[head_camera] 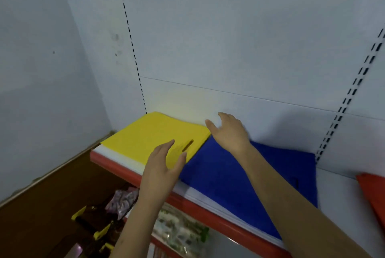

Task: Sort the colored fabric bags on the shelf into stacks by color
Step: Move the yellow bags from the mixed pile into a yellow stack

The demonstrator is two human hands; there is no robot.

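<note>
A yellow fabric bag (150,134) lies flat at the left end of the white shelf (341,191), its handle slot facing me. To its right a blue fabric bag (270,174) lies flat, touching the yellow one. An orange-red bag (373,191) shows at the right edge, partly out of frame. My left hand (160,168) hovers open over the yellow bag's near corner, fingers straight. My right hand (227,130) is open above the seam between yellow and blue, near the back wall, holding nothing.
The shelf has a red front lip (116,166) and a white back panel with slotted uprights (343,109). Below it, a lower shelf holds packaged goods (179,232). A brown floor and a yellow-and-black object (93,222) lie at lower left.
</note>
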